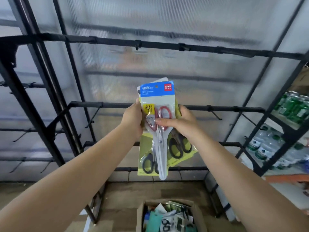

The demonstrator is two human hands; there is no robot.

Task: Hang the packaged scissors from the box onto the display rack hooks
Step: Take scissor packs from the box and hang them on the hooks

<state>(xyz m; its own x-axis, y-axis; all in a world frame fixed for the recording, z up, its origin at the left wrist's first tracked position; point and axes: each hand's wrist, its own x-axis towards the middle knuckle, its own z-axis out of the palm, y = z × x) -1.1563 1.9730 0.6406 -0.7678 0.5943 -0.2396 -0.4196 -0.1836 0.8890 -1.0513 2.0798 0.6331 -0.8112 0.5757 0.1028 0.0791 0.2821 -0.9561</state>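
Blue-topped pack of red-handled scissors [158, 113] sits at the front of a fanned bunch, held up before the black rack [150, 45]. Left hand [133, 120] grips the bunch's left edge, right hand [181, 122] curls round the right edge, thumb pressed across the front pack. Behind it, 2 yellow packs of black-handled scissors [181, 148] hang below the hands. Under the wrists, the cardboard box [168, 216] holds more packs.

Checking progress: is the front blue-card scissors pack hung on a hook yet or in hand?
In hand. The blue-card scissors pack fronts a stack gripped by left hand and right hand, off the rack hooks.
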